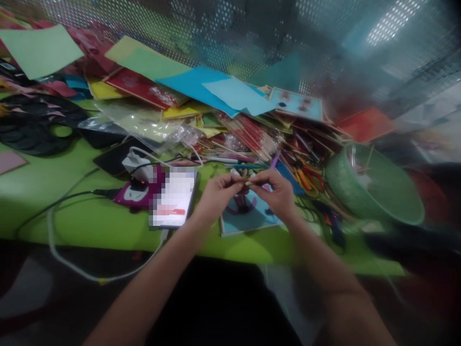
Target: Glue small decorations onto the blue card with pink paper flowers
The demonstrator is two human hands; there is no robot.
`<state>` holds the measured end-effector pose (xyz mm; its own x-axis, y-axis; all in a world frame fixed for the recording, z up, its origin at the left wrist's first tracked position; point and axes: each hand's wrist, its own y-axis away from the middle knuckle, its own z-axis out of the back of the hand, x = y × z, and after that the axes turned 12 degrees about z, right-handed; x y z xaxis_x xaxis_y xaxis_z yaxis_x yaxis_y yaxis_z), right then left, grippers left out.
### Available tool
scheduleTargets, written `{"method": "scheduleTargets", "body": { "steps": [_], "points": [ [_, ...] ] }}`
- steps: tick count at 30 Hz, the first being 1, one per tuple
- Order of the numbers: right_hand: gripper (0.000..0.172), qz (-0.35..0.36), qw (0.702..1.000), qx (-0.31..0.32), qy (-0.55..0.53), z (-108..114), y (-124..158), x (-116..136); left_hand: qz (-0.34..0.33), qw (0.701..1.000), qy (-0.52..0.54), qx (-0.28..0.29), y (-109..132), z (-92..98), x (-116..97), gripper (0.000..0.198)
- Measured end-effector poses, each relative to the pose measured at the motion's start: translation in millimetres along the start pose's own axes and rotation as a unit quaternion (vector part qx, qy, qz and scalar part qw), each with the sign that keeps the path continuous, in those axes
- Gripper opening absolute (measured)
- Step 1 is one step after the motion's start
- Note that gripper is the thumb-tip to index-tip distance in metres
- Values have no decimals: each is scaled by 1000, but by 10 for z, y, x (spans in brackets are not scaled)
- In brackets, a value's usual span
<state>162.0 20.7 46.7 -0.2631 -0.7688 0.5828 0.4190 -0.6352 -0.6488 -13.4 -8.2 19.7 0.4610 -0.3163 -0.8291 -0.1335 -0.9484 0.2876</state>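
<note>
The left hand (224, 187) and right hand (276, 190) meet over a blue card (230, 223). Each has its thumb and finger pinched close, and they seem to share one small bit (247, 183); it is too blurry there to tell what it is. The card lies flat on the green table (205, 245), under the hands. Some of the picture is made: purple shapes (249, 198) are on the card. Its near side is plain blue, so I think it is only part done, and the small bit is up off the card.

Only a thin strip of green lies between the card and the table's front edge. The phone (176, 197) sits just beside the left arm. Scissors (309, 180) and a bowl (374, 187) are to the right. A messy pile of sticks (248, 137) fills the back. The most room is at the front left.
</note>
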Motion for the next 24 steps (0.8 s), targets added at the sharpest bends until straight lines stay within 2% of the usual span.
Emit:
{"method": "scheduleTargets", "body": {
  "steps": [5, 11, 17, 24],
  "points": [
    [8, -23, 1000, -3, 0, 9, -4, -1, 2, 1000, 5, 14, 3, -16, -1, 23],
    [7, -19, 1000, -4, -12, 0, -4, 0, -4, 1000, 0, 5, 7, -15, 7, 25],
    [12, -57, 997, -11, -53, 0, -5, -10, 4, 1000, 22, 18, 6, -29, 1, 29],
    [11, -64, 996, -16, -67, 9, -17, 2, -23, 999, -28, 9, 0, -10, 35, 24]
  ]
}}
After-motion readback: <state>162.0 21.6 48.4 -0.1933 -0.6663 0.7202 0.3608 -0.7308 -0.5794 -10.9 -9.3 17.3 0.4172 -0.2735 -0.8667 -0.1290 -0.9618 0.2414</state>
